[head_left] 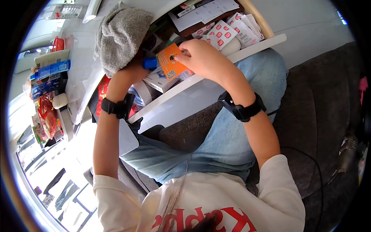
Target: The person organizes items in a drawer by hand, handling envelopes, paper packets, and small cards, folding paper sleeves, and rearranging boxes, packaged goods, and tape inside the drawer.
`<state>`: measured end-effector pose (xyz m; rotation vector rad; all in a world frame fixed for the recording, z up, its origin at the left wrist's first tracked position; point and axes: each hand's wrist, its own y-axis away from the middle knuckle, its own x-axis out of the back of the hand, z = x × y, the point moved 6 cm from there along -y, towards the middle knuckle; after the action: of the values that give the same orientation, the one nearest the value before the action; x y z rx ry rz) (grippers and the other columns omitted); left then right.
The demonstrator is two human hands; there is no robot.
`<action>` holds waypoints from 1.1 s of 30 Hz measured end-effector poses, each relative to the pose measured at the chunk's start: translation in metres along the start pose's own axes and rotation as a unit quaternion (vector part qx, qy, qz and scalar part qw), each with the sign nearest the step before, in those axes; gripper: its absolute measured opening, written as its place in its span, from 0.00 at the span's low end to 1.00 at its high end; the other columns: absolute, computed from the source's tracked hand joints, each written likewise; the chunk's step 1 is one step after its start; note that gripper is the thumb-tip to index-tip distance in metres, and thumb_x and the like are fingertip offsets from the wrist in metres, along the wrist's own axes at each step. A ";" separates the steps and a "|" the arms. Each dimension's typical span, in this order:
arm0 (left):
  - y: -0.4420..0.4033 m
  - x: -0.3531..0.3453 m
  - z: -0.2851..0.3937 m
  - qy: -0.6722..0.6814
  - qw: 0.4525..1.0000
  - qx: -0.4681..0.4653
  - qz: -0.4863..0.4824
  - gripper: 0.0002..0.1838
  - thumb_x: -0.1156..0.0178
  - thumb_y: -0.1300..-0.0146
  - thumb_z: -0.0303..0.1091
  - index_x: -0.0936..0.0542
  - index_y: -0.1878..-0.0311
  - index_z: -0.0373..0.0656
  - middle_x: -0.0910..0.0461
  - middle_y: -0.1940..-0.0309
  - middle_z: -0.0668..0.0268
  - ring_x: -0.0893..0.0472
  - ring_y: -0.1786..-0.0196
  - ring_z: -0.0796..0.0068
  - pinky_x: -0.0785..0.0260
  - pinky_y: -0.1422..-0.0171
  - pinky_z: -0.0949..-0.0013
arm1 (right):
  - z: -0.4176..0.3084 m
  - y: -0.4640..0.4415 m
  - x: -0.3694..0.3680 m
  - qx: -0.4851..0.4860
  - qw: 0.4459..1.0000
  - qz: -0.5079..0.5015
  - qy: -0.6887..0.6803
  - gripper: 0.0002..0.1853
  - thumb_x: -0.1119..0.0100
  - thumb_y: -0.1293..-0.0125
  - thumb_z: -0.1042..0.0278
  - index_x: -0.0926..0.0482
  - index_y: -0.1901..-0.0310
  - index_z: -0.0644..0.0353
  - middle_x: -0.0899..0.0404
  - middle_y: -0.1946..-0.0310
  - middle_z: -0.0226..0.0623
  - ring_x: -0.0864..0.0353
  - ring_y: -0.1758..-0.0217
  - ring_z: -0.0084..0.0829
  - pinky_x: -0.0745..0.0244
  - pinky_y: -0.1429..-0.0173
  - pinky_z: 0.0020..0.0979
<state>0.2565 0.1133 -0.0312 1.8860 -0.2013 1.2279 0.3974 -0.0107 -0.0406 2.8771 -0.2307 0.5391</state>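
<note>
Right hand (203, 58): thumb and fingers pinched closed on the orange card (168, 65)!
Handling: a light, flat pinch should serve best here, keeping the card unbent and off the blue cap (150, 63).
Orange card: right at those fingertips, over the open drawer (253, 51), blue cap just beside.
Left hand (133, 73): fingers hidden by the grey towel (120, 36); hold, can't tell.
</note>
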 end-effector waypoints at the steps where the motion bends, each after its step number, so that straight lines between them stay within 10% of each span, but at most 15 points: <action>1: -0.001 0.000 -0.001 0.005 1.000 -0.005 0.013 0.25 0.44 0.50 0.36 0.26 0.45 0.49 0.30 0.41 0.57 0.34 0.37 0.57 0.46 0.31 0.62 | 0.000 0.000 0.001 -0.003 1.000 -0.003 -0.004 0.17 0.44 0.37 0.65 0.26 0.56 0.74 0.21 0.77 0.44 0.25 0.83 0.24 0.31 0.77 0.25; 33: -0.017 -0.007 -0.010 0.001 0.985 -0.082 0.154 0.32 0.42 0.50 0.37 0.32 0.37 0.52 0.33 0.38 0.57 0.37 0.34 0.56 0.49 0.29 0.61 | -0.004 -0.004 0.001 0.016 1.000 0.020 -0.011 0.15 0.45 0.35 0.64 0.25 0.57 0.70 0.21 0.76 0.40 0.26 0.82 0.21 0.34 0.77 0.24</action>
<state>0.2556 0.1289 -0.0449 1.7539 -0.5942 1.3716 0.3973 -0.0057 -0.0375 2.9170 -0.2873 0.5247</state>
